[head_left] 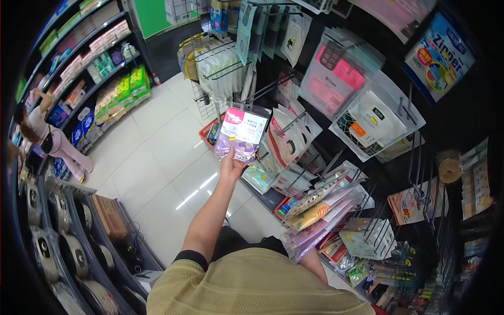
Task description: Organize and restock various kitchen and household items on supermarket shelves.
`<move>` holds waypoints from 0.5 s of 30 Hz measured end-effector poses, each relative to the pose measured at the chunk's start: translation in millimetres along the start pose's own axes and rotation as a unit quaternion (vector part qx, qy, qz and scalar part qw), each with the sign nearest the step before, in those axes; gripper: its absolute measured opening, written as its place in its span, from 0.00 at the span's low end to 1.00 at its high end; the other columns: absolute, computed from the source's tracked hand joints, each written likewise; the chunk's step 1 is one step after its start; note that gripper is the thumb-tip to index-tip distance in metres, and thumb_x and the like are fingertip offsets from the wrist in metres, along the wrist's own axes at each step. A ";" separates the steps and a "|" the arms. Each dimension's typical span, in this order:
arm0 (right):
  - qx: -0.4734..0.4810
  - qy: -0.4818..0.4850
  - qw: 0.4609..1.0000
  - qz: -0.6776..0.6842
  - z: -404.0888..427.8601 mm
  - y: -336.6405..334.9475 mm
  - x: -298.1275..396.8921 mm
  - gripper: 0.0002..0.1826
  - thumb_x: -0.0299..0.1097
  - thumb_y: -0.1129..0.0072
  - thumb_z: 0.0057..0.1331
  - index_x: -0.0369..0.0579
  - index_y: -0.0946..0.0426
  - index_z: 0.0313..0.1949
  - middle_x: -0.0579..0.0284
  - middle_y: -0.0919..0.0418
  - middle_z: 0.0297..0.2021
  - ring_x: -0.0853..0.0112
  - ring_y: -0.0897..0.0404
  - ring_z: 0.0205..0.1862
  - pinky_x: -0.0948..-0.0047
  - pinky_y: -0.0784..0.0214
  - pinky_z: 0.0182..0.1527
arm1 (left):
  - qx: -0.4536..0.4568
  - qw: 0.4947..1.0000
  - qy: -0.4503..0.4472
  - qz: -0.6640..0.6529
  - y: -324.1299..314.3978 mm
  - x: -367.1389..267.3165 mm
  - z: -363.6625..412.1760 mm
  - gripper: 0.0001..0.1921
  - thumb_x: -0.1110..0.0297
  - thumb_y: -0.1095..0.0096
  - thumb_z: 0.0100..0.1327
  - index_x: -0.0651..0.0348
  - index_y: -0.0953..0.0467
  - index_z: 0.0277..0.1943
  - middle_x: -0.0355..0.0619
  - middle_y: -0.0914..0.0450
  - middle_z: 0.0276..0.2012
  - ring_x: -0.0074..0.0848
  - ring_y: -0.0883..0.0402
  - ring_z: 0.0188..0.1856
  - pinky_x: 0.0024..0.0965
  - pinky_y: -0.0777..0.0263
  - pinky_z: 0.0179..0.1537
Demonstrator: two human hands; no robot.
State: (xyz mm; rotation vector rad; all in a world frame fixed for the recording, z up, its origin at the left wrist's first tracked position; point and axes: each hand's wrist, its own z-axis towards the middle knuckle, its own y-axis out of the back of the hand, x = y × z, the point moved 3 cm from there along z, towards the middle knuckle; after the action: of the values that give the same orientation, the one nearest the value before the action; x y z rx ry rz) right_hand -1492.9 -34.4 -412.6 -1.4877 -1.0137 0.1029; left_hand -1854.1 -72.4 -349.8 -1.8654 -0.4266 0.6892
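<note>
My left hand [232, 167] grips the lower edge of a clear plastic package [241, 132] with purple patterned fabric and a printed white and pink card, held by the wire display hooks. The hand's thumb lies on the package front. My right forearm [314, 264] reaches in at the lower right, and its hand is hidden behind several bagged fabric items [321, 214], purple, yellow and patterned. Whether that hand holds them cannot be seen. Right of the held package hangs a white and red bag [284, 138].
Hooks on the black display wall hold a pink-filled package [332, 80] and a blue zipper-bag pack [441, 57]. Red baskets [205, 136] stand low by the tiled floor [157, 157]. A person in pink trousers [71, 151] stands at the stocked shelves on the left. A cardboard box [109, 216] sits lower left.
</note>
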 end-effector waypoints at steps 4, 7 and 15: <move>-0.018 0.015 1.000 -0.003 -7.4 -35.8 -32.4 0.23 0.49 0.50 0.56 0.47 0.32 0.46 0.54 0.26 0.39 0.61 0.25 0.39 0.62 0.30 0.44 | 0.009 0.999 0.011 0.030 7.9 -16.5 13.1 0.20 0.67 0.52 0.63 0.60 0.41 0.57 0.48 0.32 0.53 0.36 0.32 0.54 0.43 0.36 0.54; -0.026 0.018 0.999 -0.005 6.2 -62.5 -54.3 0.23 0.49 0.50 0.56 0.47 0.31 0.46 0.54 0.26 0.39 0.61 0.25 0.39 0.62 0.30 0.43 | 0.016 0.998 0.052 0.015 23.6 -28.9 29.3 0.20 0.68 0.52 0.63 0.59 0.41 0.57 0.48 0.32 0.53 0.36 0.31 0.53 0.42 0.36 0.53; -0.036 0.014 0.999 -0.006 10.8 -88.3 -71.1 0.22 0.48 0.50 0.56 0.47 0.31 0.45 0.54 0.26 0.39 0.61 0.25 0.39 0.61 0.29 0.43 | 0.025 0.997 0.077 0.000 32.9 -37.4 39.9 0.19 0.69 0.48 0.61 0.57 0.39 0.55 0.45 0.30 0.50 0.35 0.30 0.52 0.43 0.35 0.52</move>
State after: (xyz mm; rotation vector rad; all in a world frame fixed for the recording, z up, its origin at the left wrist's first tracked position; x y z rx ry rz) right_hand -1588.1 -84.7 -375.4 -1.5435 -1.0124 0.0365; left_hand -1909.1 -78.0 -381.6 -1.8563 -0.3064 0.5471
